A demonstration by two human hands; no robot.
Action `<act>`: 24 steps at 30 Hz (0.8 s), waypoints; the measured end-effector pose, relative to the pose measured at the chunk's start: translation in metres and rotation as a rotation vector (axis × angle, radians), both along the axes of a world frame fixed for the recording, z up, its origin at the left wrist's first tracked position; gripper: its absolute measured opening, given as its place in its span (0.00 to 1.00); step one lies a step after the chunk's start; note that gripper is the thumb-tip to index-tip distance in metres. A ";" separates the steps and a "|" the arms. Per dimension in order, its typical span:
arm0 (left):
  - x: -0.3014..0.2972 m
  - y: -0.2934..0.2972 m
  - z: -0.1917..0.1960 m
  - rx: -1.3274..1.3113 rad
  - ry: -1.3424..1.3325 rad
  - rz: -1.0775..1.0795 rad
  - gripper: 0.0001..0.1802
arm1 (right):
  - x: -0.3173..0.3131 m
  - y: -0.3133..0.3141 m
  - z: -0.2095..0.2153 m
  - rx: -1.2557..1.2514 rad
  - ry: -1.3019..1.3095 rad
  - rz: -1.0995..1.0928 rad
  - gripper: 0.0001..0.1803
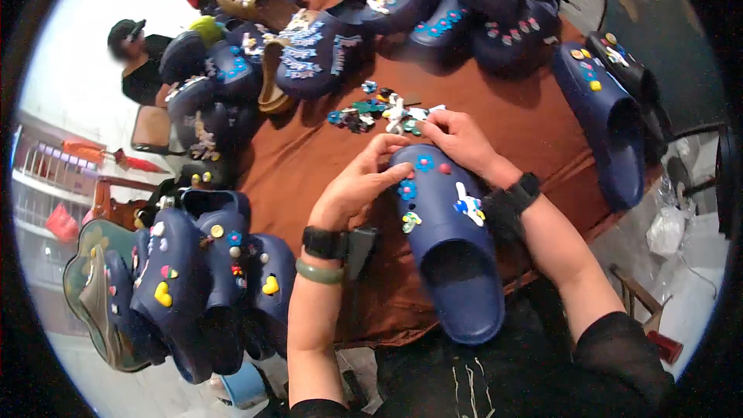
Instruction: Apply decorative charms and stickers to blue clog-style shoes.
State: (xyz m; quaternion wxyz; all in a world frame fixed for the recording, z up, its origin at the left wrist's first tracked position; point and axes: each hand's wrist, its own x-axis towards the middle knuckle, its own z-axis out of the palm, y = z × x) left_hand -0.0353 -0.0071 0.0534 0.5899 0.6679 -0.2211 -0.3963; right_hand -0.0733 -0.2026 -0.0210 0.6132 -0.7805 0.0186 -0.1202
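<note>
A navy blue slip-on clog (443, 224) lies in front of me, toe pointing away and heel opening toward me. Blue flower charms (407, 190), small red charms and a white-and-blue figure charm (470, 206) sit on its upper. My left hand (368, 174) grips the clog's toe from the left, thumb along the edge and fingers partly hidden. At the toe tip, my right hand (464, 142) is closed in a pinch; what lies between its fingertips cannot be made out. Just beyond is a loose pile of small charms (370, 111), some white, black, blue and green.
A brown cloth (511, 108) covers the table. Several decorated navy clogs (313, 62) crowd its far side, a tan clog (255, 4) among them. More navy clogs stand at the left edge (174, 286) and right edge (604, 124). A person (139, 62) is at the far left.
</note>
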 end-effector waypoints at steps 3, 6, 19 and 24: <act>0.015 0.001 -0.012 0.020 -0.041 -0.189 0.24 | -0.002 0.000 0.004 -0.118 -0.053 -0.021 0.15; 0.031 -0.006 -0.032 0.005 -0.119 -0.330 0.26 | 0.001 -0.006 -0.009 -0.062 -0.103 -0.005 0.14; -0.027 0.045 -0.052 -0.016 -0.718 0.072 0.22 | 0.010 -0.005 -0.015 0.044 -0.108 0.025 0.14; -0.077 0.099 -0.048 0.686 -0.749 0.168 0.34 | 0.009 -0.012 -0.024 0.029 -0.107 0.008 0.14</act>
